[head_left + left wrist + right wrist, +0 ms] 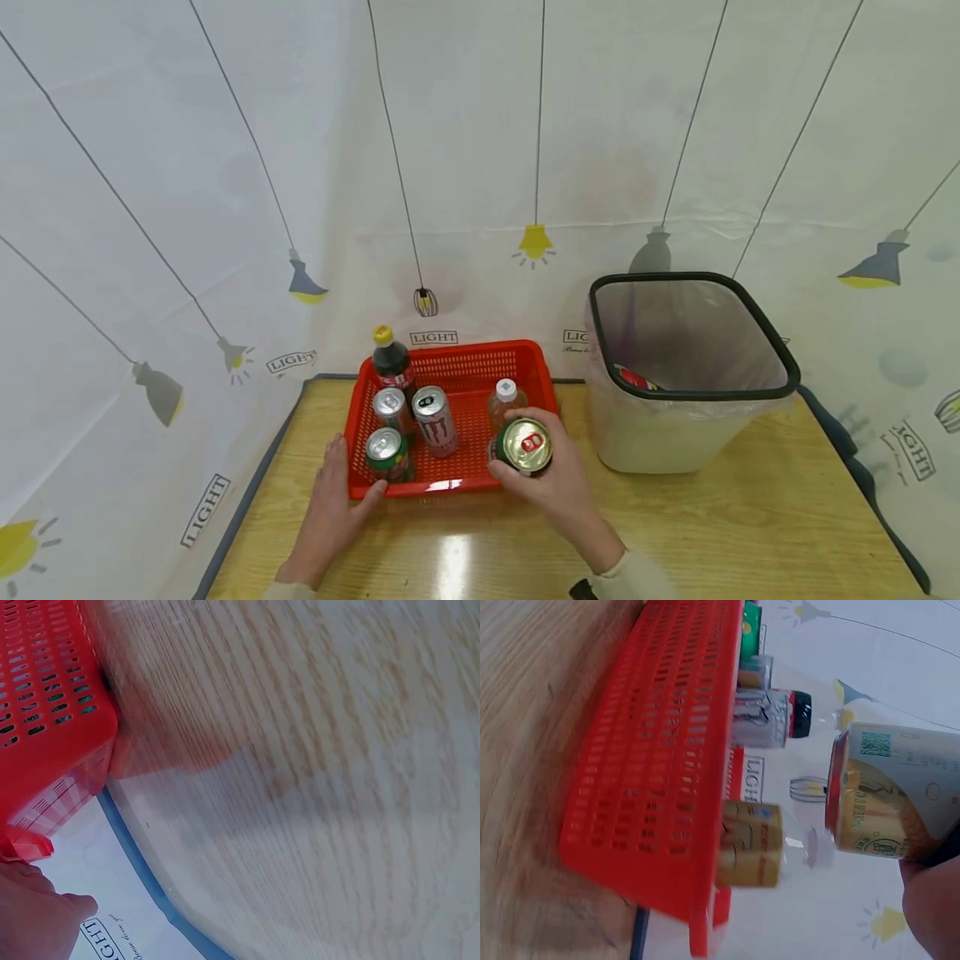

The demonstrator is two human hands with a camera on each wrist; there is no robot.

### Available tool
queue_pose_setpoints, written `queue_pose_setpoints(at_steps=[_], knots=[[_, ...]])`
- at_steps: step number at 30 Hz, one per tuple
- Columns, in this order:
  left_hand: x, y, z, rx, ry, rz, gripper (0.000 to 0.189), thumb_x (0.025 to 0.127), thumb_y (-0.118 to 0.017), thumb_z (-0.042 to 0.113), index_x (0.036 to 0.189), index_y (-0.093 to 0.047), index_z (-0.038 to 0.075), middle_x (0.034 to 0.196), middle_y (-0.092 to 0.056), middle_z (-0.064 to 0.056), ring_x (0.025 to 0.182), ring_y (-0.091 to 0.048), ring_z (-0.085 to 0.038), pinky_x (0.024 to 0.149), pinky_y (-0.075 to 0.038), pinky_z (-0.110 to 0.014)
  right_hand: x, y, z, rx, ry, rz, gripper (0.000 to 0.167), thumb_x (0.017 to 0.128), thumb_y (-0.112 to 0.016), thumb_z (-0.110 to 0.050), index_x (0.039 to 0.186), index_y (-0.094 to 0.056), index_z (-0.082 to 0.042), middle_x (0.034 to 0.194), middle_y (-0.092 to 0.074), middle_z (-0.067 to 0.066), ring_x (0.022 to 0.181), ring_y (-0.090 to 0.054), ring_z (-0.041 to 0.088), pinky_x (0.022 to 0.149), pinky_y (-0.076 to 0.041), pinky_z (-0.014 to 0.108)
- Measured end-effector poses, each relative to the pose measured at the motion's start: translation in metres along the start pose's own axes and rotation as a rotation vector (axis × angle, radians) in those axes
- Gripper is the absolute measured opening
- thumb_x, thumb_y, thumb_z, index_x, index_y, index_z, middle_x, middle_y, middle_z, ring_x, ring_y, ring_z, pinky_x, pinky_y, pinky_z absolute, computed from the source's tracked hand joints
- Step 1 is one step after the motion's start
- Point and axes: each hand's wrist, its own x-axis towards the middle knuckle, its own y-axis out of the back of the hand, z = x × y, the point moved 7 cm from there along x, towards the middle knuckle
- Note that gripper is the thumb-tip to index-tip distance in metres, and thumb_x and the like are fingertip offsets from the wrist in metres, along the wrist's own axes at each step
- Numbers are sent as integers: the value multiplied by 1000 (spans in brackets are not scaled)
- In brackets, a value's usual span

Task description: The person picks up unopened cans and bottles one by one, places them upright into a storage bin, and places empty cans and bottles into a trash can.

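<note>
My right hand (564,477) grips a drink can (527,447) above the front right part of a red basket (480,400). The can has a gold top with a red tab; its white and gold side shows in the right wrist view. My left hand (330,512) rests on the basket's front left corner, thumb at the front rim and fingers along the left side. Inside the basket are a cola bottle (393,367) with a yellow cap, a silver-topped can (391,405), a pale pink can (437,421), a green can (388,454) and a white-capped clear bottle (506,400).
A bin (667,433) with a black rim and a clear liner stands right of the basket, with a red item (636,378) inside. The wooden table (720,525) meets a pale printed cloth (480,167) behind and at the sides.
</note>
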Motion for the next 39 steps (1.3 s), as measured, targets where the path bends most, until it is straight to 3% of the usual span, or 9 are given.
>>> queue_pose_setpoints(at_steps=[7,17,23,31,39], knots=[[0,1,1,-3,18,-20,107,98,-65,55,164,-4,-3,170,-8,-27,155,-9,-48,121,-15,-68,17,-44,10,-91,-21,-12,56,78,-91,-29,126,-63,-24,113,-69,-10,101,-66,13,88,-56,35],[0,0,0,-38,-29,32,104,97,-69,49,163,-10,-5,168,-12,-29,153,-13,-50,118,-21,-70,32,-88,35,-169,-92,-79,64,85,-84,-45,135,-58,-14,119,-64,-8,104,-62,10,92,-54,36],[0,-1,0,-57,-26,29,104,97,-70,49,163,-10,-4,169,-12,-28,154,-12,-50,118,-22,-69,37,-103,46,-197,-117,-105,67,86,-83,-47,136,-58,-10,122,-56,0,105,-59,15,93,-53,37],[2,-2,-2,-59,-24,18,105,97,-71,47,164,-8,-3,169,-9,-27,154,-11,-50,120,-22,-66,33,-117,65,-365,-109,-152,64,87,-82,-48,134,-60,-10,121,-52,2,105,-59,16,94,-53,39],[4,-2,-2,-50,9,-12,107,97,-68,52,164,-5,-1,170,-6,-26,154,-11,-50,119,-22,-66,32,-121,78,-388,-108,-137,62,86,-84,-42,130,-58,-6,116,-54,4,103,-59,17,92,-54,37]])
